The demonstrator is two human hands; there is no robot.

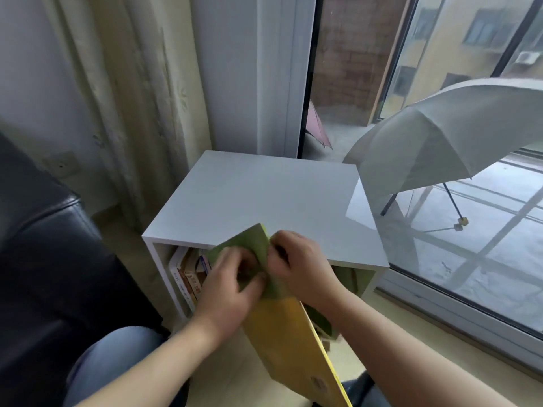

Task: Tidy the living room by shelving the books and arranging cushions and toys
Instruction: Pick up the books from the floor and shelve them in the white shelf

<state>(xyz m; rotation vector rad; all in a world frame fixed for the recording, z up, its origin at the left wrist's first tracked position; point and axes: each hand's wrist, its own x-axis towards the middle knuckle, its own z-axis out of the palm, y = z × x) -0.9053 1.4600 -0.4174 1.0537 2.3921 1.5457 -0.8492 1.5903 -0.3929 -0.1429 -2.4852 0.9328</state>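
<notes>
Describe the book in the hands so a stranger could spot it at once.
Find the white cube shelf left of the open grey umbrella. In front of its opening, the left hand and right hand grip one large thin book. Unlike the upright books inside the shelf, it is tilted, green at the top and yellow below.

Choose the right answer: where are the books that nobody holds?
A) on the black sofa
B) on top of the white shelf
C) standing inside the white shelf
C: the books stand upright inside the white shelf, at its left side.
</notes>
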